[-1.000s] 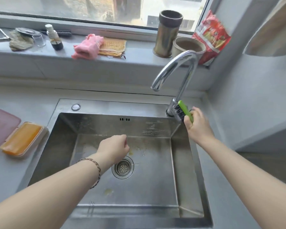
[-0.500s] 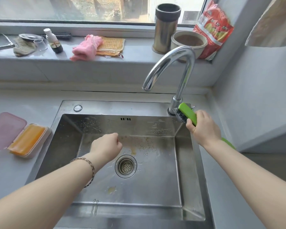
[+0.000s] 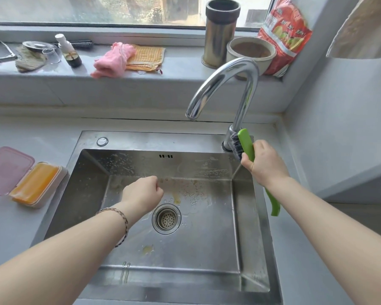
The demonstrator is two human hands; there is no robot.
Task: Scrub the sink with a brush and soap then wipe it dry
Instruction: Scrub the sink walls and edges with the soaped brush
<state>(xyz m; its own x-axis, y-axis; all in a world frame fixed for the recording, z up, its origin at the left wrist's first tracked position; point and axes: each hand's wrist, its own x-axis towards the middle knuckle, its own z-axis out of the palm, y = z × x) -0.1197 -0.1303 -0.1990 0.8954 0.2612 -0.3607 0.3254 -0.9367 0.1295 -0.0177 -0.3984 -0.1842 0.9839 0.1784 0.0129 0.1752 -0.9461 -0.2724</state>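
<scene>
The right hand (image 3: pixel 265 164) grips the brush (image 3: pixel 246 144) at the sink's (image 3: pixel 141 139) back right corner, bristles against the tap (image 3: pixel 242 102). The left hand (image 3: pixel 142 194) is curled and looks empty. The brush looks light, stiff and maybe slippery, so it is best held mid-handle.

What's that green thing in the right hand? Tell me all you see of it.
A green plastic scrubbing brush: dark bristles at its head, a long, slightly curved handle. The right hand grips its middle; the handle's tail sticks out below the wrist. It is roughly upright, bristles against the base of the chrome tap on the steel sink's rim.
</scene>
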